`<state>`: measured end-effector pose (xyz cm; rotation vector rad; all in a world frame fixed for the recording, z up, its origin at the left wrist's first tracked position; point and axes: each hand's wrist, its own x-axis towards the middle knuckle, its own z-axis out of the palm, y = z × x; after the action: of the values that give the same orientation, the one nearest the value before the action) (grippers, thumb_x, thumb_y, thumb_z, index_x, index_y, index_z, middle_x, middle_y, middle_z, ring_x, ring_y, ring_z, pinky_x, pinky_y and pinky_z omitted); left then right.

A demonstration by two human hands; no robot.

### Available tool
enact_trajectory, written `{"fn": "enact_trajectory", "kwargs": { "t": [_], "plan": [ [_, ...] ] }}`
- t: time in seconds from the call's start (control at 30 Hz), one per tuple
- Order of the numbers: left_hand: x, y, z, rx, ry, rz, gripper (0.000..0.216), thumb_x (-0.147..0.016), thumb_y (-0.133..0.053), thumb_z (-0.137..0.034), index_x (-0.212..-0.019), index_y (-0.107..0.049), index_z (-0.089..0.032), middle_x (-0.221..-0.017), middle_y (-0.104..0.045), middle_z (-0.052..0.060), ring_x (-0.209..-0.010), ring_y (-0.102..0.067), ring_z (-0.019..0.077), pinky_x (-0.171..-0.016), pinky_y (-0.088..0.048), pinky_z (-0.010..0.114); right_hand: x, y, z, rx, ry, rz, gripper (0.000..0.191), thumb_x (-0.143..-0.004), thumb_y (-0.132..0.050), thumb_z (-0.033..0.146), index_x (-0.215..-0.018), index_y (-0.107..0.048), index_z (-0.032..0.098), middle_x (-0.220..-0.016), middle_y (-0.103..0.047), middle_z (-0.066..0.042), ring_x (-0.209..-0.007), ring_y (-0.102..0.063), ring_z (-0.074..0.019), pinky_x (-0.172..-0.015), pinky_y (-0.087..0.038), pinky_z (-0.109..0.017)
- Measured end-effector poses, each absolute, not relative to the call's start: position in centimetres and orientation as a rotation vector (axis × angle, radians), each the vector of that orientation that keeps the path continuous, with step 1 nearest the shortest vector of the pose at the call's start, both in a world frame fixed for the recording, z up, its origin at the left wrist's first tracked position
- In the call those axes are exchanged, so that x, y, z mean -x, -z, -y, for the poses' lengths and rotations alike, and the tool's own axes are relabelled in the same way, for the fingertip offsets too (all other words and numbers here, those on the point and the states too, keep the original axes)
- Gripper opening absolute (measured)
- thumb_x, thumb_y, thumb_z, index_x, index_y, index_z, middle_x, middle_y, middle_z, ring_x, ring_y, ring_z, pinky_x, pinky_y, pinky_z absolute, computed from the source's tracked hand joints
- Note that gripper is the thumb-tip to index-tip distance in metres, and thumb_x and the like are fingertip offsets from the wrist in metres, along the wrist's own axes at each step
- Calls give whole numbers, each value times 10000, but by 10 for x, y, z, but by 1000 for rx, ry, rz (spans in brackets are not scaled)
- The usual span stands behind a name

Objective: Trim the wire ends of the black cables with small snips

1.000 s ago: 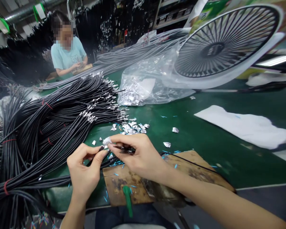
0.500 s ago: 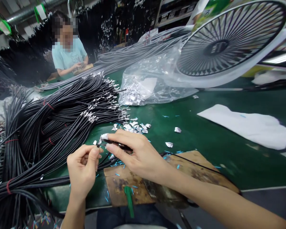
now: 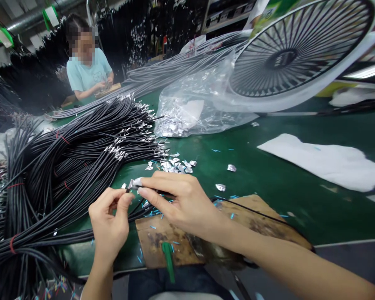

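Observation:
My right hand [image 3: 181,202] pinches the end of a thin black cable [image 3: 256,212] that trails right over a worn wooden board [image 3: 218,239]. A small piece of silver foil [image 3: 134,182] sits at the cable tip between my right thumb and forefinger. My left hand [image 3: 111,223] is closed in a pinch right beside that tip, fingertips touching the cable end. Both hands hover above the board's left end, next to a big heap of black cables [image 3: 65,158] with foil-wrapped ends.
Loose foil scraps [image 3: 175,166] and blue bits lie on the green table [image 3: 268,175]. A clear plastic bag [image 3: 193,108] of foil, a white fan guard [image 3: 293,54] and a white sheet [image 3: 325,160] lie beyond. Another person [image 3: 87,71] works at the far left.
Both hands have shifted slightly left and up with the cable end. The foil piece now sits tighter at the tip between my fingers.

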<state>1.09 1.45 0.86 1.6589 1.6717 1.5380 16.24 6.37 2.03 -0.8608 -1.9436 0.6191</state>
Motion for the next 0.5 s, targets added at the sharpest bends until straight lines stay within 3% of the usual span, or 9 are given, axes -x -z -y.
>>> {"fn": "enact_trajectory", "kwargs": {
  "t": [0.13, 0.3, 0.5],
  "plan": [
    [-3, -16, -13, -1521, -1375, -1482, 318, -880, -509, -279, -601, -605, -160, -522, -478, -42, -389, -363, 36, -360, -270, 164, -167, -25, -69, 827, -686, 1940, 172, -851, -573, 196, -821, -741, 181, -656, -676, -11, -591, -596, -111, -542, -414, -209],
    [-6, -12, -14, -1634, -1449, -1521, 112, -784, -646, -216, -677, -658, -189, -592, -531, -40, -520, -477, 63, -468, -364, 163, -168, -27, -73, 757, -690, 1846, 148, -778, -676, 276, -782, -706, 132, -626, -613, -13, -553, -524, -103, -524, -405, -213],
    [-7, -6, -16, -1859, -1409, -1592, 86, -788, -625, -157, -725, -659, -205, -619, -572, -41, -547, -513, 75, -495, -391, 173, -163, -24, -69, 648, -746, 1843, 137, -770, -575, 61, -710, -689, 107, -564, -535, 7, -522, -457, -82, -499, -355, -201]
  ]
}}
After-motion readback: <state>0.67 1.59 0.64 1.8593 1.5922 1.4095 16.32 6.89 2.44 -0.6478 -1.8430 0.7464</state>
